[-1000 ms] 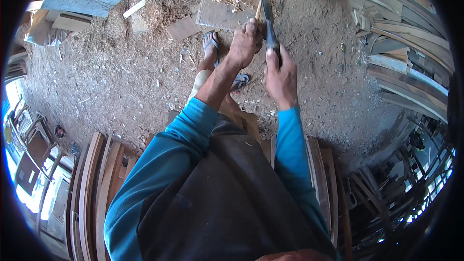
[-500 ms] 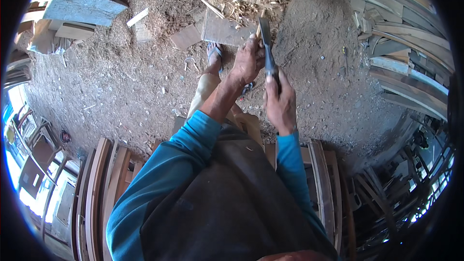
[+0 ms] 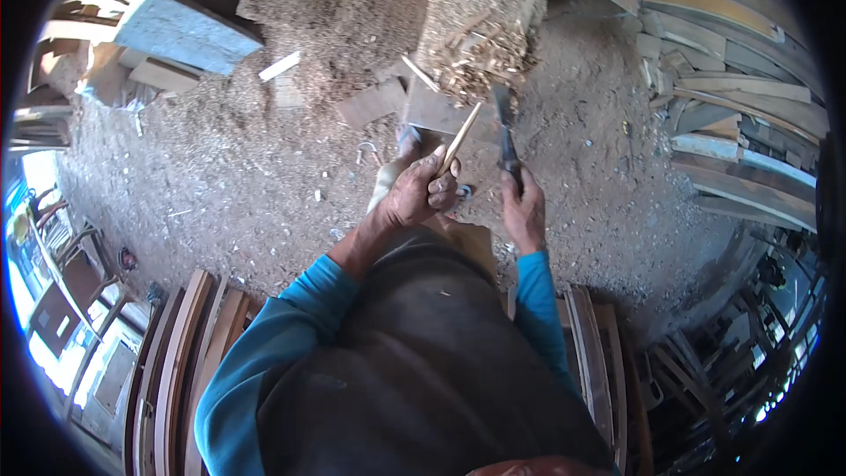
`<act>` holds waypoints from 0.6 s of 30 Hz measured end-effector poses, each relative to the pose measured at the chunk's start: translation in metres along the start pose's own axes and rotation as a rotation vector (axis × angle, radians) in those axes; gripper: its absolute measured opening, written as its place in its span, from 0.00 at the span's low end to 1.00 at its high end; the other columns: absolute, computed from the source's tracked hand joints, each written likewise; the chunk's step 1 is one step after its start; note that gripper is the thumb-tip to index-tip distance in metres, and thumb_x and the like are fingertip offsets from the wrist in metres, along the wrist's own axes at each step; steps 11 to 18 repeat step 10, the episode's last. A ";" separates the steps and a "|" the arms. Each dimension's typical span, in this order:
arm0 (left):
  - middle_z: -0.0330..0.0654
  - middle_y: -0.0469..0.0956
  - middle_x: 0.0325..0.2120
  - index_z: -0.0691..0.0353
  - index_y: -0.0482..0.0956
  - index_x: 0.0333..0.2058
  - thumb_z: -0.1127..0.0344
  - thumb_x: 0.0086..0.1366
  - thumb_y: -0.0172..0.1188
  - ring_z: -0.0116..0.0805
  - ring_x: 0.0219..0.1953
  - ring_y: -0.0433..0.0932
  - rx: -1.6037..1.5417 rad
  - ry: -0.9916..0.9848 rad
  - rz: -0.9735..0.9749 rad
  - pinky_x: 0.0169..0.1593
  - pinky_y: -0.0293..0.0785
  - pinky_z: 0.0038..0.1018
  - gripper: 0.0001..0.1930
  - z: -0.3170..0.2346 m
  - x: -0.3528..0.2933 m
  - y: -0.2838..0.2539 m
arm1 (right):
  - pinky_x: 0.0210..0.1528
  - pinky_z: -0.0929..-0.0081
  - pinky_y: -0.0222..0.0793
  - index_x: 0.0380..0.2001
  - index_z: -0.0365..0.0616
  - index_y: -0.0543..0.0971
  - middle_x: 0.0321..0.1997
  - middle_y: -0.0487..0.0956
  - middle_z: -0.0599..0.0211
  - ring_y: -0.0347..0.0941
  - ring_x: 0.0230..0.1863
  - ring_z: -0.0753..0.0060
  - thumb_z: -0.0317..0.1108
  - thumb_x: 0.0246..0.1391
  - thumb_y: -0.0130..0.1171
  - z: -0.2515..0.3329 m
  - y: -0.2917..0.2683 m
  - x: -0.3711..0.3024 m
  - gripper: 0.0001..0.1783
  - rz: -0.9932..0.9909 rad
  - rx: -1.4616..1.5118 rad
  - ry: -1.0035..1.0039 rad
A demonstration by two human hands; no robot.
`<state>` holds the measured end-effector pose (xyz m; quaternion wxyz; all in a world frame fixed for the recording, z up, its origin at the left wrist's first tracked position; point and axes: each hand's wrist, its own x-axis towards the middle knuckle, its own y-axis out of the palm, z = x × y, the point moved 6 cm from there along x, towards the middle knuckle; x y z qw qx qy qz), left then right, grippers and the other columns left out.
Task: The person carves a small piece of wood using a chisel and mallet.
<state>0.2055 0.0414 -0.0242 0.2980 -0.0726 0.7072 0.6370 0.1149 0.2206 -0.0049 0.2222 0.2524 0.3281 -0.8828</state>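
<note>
My left hand is closed round a slim, pale wooden stick, which tapers to a point and slants up to the right out of the fist. A chisel with a broad, dark, flat blade and a dark handle is gripped in my right hand. Its blade points away from me, to the right of the stick and apart from it. Just beyond both hands lies the near end of a thick wooden plank, with a heap of curled wood shavings on it.
Stacked boards line the right side. At the far left a bluish-white panel rests among scrap wood. Long timbers stand close on my left. Chips and sawdust cover the ground, where a loose board lies.
The chisel has come away from the stick, and my right hand has drawn back slightly toward me. My left hand has moved nearer and left, with the stick now showing more. The view has shifted.
</note>
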 end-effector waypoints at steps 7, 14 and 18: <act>0.25 0.61 0.16 0.61 0.74 0.43 0.46 0.82 0.44 0.14 0.13 0.57 -0.236 0.137 0.241 0.17 0.56 0.14 0.22 -0.054 -0.055 0.032 | 0.36 0.59 0.74 0.47 0.36 0.78 0.31 0.81 0.54 0.81 0.32 0.58 0.44 0.70 0.58 -0.020 0.000 0.010 0.19 0.046 -0.124 0.035; 0.24 0.61 0.16 0.61 0.75 0.43 0.46 0.82 0.45 0.14 0.13 0.56 -0.265 0.265 0.234 0.17 0.56 0.14 0.22 -0.068 -0.085 0.036 | 0.23 0.65 0.71 0.38 0.38 0.76 0.22 0.74 0.68 0.74 0.20 0.73 0.44 0.69 0.57 -0.015 0.009 0.021 0.17 0.107 -0.149 -0.062; 0.24 0.61 0.16 0.61 0.75 0.43 0.46 0.82 0.45 0.14 0.13 0.56 -0.265 0.265 0.234 0.17 0.56 0.14 0.22 -0.068 -0.085 0.036 | 0.23 0.65 0.71 0.38 0.38 0.76 0.22 0.74 0.68 0.74 0.20 0.73 0.44 0.69 0.57 -0.015 0.009 0.021 0.17 0.107 -0.149 -0.062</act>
